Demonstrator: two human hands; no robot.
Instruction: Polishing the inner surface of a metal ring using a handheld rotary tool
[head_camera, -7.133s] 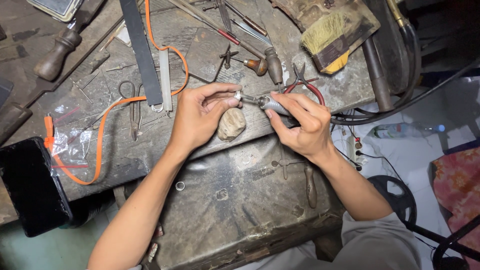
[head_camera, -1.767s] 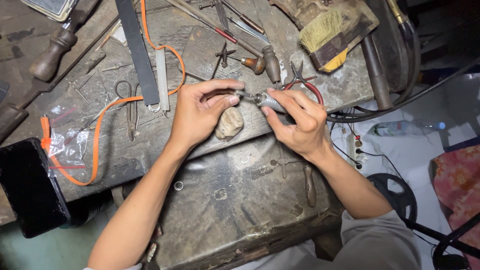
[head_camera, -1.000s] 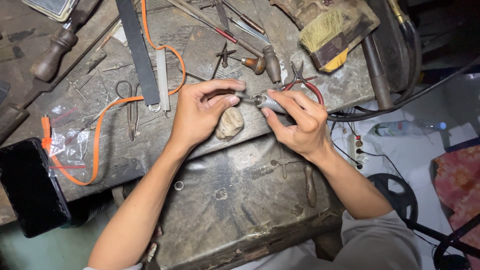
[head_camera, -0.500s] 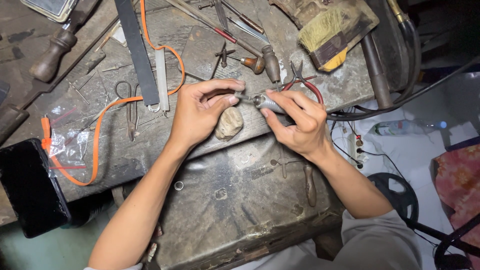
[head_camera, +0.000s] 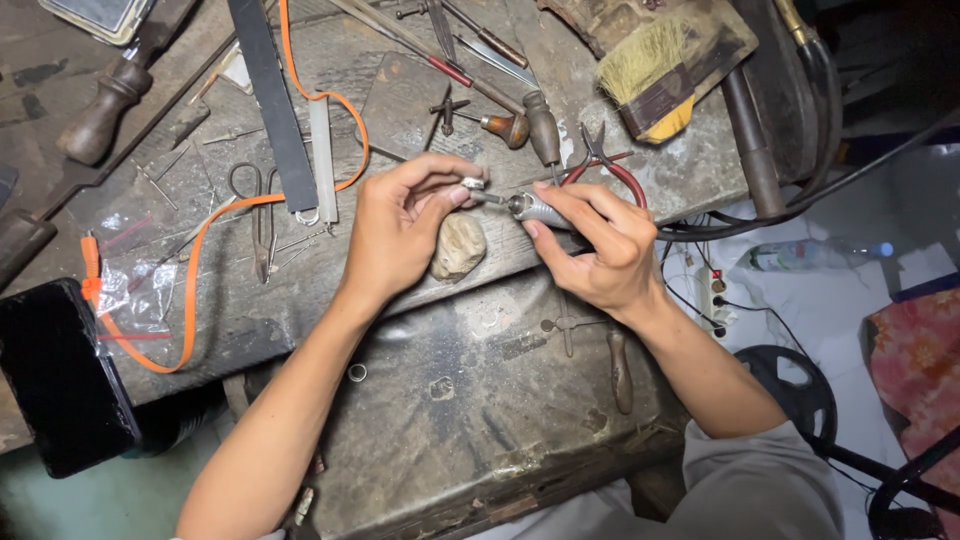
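My left hand (head_camera: 400, 225) pinches a small silver ring (head_camera: 473, 184) between thumb and fingertips, just above a worn wooden bench peg (head_camera: 458, 246). My right hand (head_camera: 598, 240) grips a slim metal rotary handpiece (head_camera: 530, 208) like a pen. Its thin tip points left and touches the ring. A dark flexible cable (head_camera: 760, 215) runs from the handpiece away to the right.
A cluttered wooden workbench (head_camera: 250, 320) holds scissors (head_camera: 262, 205), an orange cord (head_camera: 190, 290), red-handled pliers (head_camera: 610, 165), wooden-handled gravers (head_camera: 520, 120), a brush (head_camera: 650, 75) and a black strap (head_camera: 265, 95). A black phone (head_camera: 60, 380) lies at the left edge. A dark catch tray (head_camera: 480, 400) sits below.
Both hands stay in nearly the same place. The handpiece tip remains against the ring, with only slight shifts of the fingers.
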